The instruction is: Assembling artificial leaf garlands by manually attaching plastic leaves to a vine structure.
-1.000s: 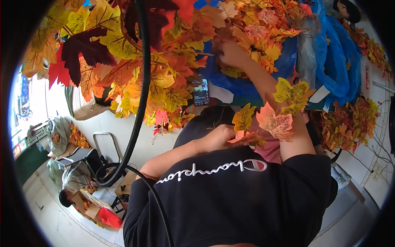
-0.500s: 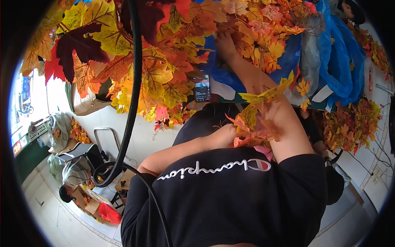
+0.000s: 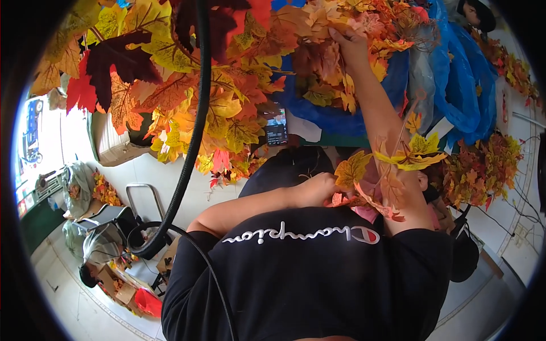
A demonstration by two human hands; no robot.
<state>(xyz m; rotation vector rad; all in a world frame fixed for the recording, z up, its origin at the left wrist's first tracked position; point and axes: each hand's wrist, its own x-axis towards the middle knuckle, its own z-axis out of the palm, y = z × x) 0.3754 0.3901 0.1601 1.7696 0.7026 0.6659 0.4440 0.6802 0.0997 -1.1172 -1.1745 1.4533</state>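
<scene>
My left hand [image 3: 320, 190] is closed close to my chest, gripping the stem of an artificial maple leaf spray [image 3: 354, 170]. Its yellow and orange leaves fan out to the right, in front of my right forearm. Further out, my right hand [image 3: 354, 48] reaches into a heap of orange artificial maple leaves [image 3: 392, 27]. The fingers there are bent around some leaves, and their tips are partly hidden among them. Orange-brown leaves [image 3: 318, 68] hang just below that hand, over blue plastic.
A phone [image 3: 277, 126] lies near the table's edge. Large leaf bunches [image 3: 222, 108] crowd the left, behind a hanging black cable [image 3: 196, 108]. Blue plastic bags [image 3: 463, 85] and another leaf bunch [image 3: 475, 170] are at right. A person [image 3: 88, 274] sits at lower left.
My right hand has moved right and up, and leaves now cover part of the blue plastic beside it. The spray in my left hand has swung right; the left hand has barely shifted.
</scene>
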